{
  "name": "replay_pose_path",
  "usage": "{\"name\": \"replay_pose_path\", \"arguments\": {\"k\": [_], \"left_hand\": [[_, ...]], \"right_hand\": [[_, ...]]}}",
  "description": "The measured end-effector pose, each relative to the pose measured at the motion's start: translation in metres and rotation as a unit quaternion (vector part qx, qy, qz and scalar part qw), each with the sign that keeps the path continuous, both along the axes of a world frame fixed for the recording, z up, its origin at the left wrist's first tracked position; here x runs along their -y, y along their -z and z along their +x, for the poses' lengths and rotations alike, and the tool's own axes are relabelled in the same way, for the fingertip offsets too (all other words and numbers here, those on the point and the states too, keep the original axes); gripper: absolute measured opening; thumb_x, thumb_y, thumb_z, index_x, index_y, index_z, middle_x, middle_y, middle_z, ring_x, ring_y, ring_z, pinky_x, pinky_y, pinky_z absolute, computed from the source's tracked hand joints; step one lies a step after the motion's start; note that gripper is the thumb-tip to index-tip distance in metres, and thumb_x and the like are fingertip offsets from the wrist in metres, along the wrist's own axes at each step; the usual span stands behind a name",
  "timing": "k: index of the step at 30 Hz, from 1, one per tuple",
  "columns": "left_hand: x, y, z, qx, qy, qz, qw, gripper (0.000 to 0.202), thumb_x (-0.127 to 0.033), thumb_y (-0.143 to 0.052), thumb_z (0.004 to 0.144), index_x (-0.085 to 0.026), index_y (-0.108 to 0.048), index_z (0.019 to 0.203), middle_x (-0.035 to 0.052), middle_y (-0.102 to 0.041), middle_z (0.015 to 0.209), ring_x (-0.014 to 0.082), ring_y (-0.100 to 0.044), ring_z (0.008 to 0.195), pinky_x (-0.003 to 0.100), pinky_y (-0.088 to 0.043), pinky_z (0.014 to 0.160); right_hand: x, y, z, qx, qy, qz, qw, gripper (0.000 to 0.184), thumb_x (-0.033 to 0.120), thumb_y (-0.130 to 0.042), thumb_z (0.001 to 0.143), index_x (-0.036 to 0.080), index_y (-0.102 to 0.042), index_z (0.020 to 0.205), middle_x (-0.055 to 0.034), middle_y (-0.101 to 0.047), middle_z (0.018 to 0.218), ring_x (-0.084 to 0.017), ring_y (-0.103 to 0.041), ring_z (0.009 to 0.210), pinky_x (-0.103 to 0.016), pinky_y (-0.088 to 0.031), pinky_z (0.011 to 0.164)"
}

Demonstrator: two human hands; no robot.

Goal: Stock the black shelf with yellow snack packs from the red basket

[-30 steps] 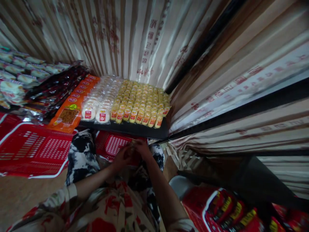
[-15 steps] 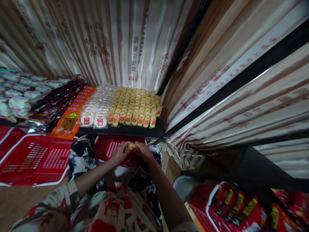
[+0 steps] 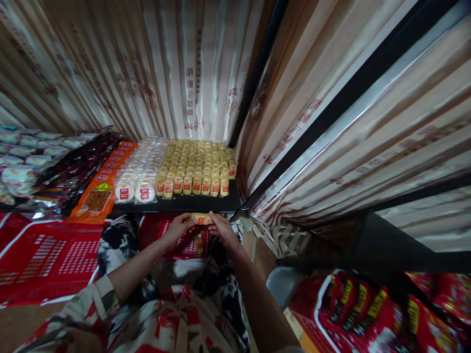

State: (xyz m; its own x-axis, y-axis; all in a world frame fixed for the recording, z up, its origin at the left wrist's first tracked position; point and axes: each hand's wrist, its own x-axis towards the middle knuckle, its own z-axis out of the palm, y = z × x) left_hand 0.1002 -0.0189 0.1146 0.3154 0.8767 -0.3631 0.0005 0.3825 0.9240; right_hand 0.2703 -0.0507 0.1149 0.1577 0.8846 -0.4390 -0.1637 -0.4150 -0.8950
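Note:
My left hand (image 3: 178, 227) and my right hand (image 3: 222, 228) together pinch a small yellow wrapped snack pack (image 3: 201, 218) by its ends. The pack is held just below the front edge of a black shelf (image 3: 191, 203). On that shelf stand several rows of like yellow snack packs with red labels (image 3: 196, 164). Beside them on the left lie round white cakes in clear wrap (image 3: 137, 171). A red plastic basket (image 3: 175, 235) sits under my hands, by my knees.
Orange snack bags (image 3: 105, 181) and dark packets (image 3: 79, 164) lie further left on the shelf. A flat red crate (image 3: 44, 255) lies at the left. Red and yellow bags (image 3: 364, 309) fill the lower right. Draped plastic sheeting (image 3: 331, 122) hangs around.
Both hands have risen from my lap toward the shelf edge, carrying the yellow pack up with them. The view has tilted slightly down and left.

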Motion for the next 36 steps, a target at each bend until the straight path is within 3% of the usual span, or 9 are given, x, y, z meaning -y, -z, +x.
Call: {"name": "replay_pose_path", "arguments": {"k": [5, 9, 14, 19, 21, 23, 27, 30, 36], "left_hand": [[0.006, 0.001, 0.009, 0.061, -0.025, -0.086, 0.994, 0.031, -0.015, -0.070, 0.069, -0.015, -0.059, 0.098, 0.0031, -0.068, 0.080, 0.0108, -0.064, 0.063, 0.020, -0.050, 0.059], [0.012, -0.006, 0.022, 0.108, -0.031, -0.123, 0.986, 0.029, -0.012, -0.068, 0.072, -0.015, -0.056, 0.099, 0.0065, -0.068, 0.090, 0.0132, -0.068, 0.072, 0.021, -0.053, 0.066], [0.013, -0.017, 0.046, 0.159, -0.031, -0.131, 0.978, 0.029, -0.014, -0.066, 0.075, -0.015, -0.052, 0.100, 0.0068, -0.067, 0.094, 0.0159, -0.069, 0.078, 0.024, -0.054, 0.070], [0.000, -0.021, 0.065, 0.133, -0.012, -0.099, 0.986, 0.027, -0.018, -0.066, 0.077, -0.016, -0.053, 0.101, 0.0058, -0.068, 0.090, 0.0124, -0.067, 0.073, 0.025, -0.053, 0.071], [-0.008, -0.021, 0.068, 0.073, 0.023, -0.064, 0.995, 0.028, -0.019, -0.064, 0.077, -0.015, -0.055, 0.103, 0.0053, -0.067, 0.087, 0.0118, -0.066, 0.069, 0.025, -0.053, 0.067], [-0.018, -0.023, 0.068, -0.038, 0.052, 0.026, 0.998, 0.029, -0.017, -0.063, 0.075, -0.014, -0.058, 0.104, 0.0050, -0.066, 0.088, 0.0113, -0.062, 0.064, 0.025, -0.051, 0.064], [-0.044, -0.040, 0.071, -0.229, 0.044, 0.261, 0.937, 0.038, -0.020, -0.061, 0.074, -0.014, -0.060, 0.112, 0.0072, -0.061, 0.097, 0.0115, -0.057, 0.066, 0.028, -0.049, 0.071], [-0.064, -0.056, 0.080, -0.246, 0.056, 0.341, 0.906, 0.046, -0.025, -0.060, 0.076, -0.014, -0.054, 0.121, 0.0089, -0.060, 0.104, 0.0136, -0.057, 0.075, 0.030, -0.047, 0.078], [-0.099, -0.068, 0.111, -0.235, 0.120, 0.372, 0.890, 0.032, -0.026, -0.057, 0.079, -0.016, -0.062, 0.109, 0.0051, -0.065, 0.092, 0.0151, -0.058, 0.078, 0.028, -0.048, 0.077]], "right_hand": [[-0.006, -0.006, 0.014, 0.067, -0.023, 0.098, 0.993, 0.039, 0.045, -0.069, 0.064, 0.019, -0.068, 0.093, -0.0020, -0.066, 0.084, -0.014, -0.060, 0.074, -0.025, -0.048, 0.068], [-0.014, -0.014, 0.017, 0.122, -0.003, 0.133, 0.984, 0.040, 0.041, -0.068, 0.066, 0.020, -0.067, 0.100, -0.0029, -0.064, 0.093, -0.014, -0.059, 0.077, -0.027, -0.048, 0.072], [-0.020, -0.024, 0.010, 0.056, 0.030, 0.156, 0.986, 0.057, 0.035, -0.068, 0.064, 0.021, -0.054, 0.118, -0.0004, -0.064, 0.084, -0.014, -0.060, 0.077, -0.027, -0.050, 0.072], [-0.021, -0.019, 0.011, 0.027, 0.068, 0.175, 0.982, 0.046, 0.028, -0.065, 0.066, 0.021, -0.054, 0.111, -0.0053, -0.067, 0.098, -0.018, -0.063, 0.089, -0.031, -0.050, 0.083], [-0.022, -0.015, 0.014, 0.035, 0.076, 0.182, 0.980, 0.045, 0.029, -0.063, 0.069, 0.021, -0.054, 0.112, -0.0056, -0.067, 0.099, -0.018, -0.063, 0.090, -0.031, -0.050, 0.083], [-0.025, -0.011, 0.020, 0.054, 0.081, 0.193, 0.976, 0.046, 0.031, -0.061, 0.071, 0.021, -0.054, 0.115, -0.0057, -0.066, 0.102, -0.018, -0.062, 0.092, -0.030, -0.049, 0.084], [-0.035, -0.008, 0.032, 0.144, 0.082, 0.205, 0.965, 0.047, 0.033, -0.058, 0.075, 0.022, -0.055, 0.121, -0.0054, -0.062, 0.112, -0.018, -0.060, 0.097, -0.031, -0.047, 0.088], [-0.042, -0.010, 0.040, 0.231, 0.074, 0.233, 0.942, 0.045, 0.033, -0.054, 0.079, 0.022, -0.055, 0.123, -0.0066, -0.059, 0.114, -0.020, -0.057, 0.099, -0.034, -0.045, 0.091], [-0.058, -0.021, 0.047, 0.326, 0.103, 0.250, 0.906, 0.047, 0.034, -0.045, 0.085, 0.021, -0.047, 0.130, -0.0078, -0.056, 0.121, -0.021, -0.050, 0.111, -0.038, -0.038, 0.099]]}}
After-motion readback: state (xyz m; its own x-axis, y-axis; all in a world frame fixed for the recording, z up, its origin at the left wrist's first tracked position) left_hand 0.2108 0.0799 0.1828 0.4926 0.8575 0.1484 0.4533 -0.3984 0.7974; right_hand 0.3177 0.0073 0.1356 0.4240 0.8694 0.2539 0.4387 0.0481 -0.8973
